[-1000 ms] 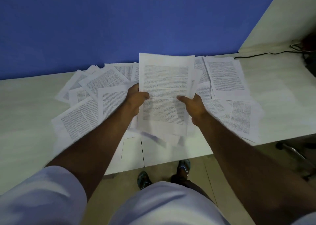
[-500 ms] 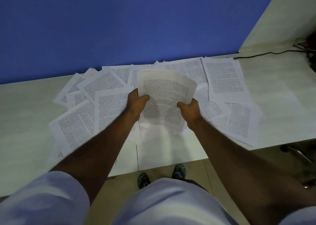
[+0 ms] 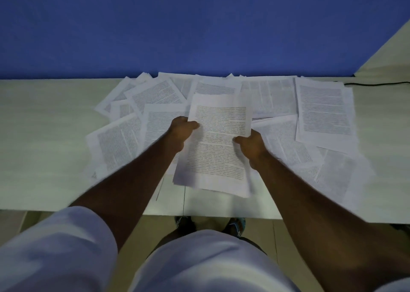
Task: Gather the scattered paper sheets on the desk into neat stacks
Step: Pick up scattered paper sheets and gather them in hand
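Both hands, left [image 3: 182, 130] and right [image 3: 250, 144], pinch the side edges of my gathered sheets [image 3: 216, 145] above the desk [image 3: 44, 125], so I would judge it best to tap their lower edges square before reaching for the scattered pages [image 3: 325, 109].

Print on scattered sheets [image 3: 325, 109] unreadable, held sheets' [image 3: 218, 145] lower edge blurred

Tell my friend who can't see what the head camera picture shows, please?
A person's left hand and right hand grip the sides of a bundle of white printed paper sheets above a pale desk. More printed sheets lie scattered across it, before a blue wall.
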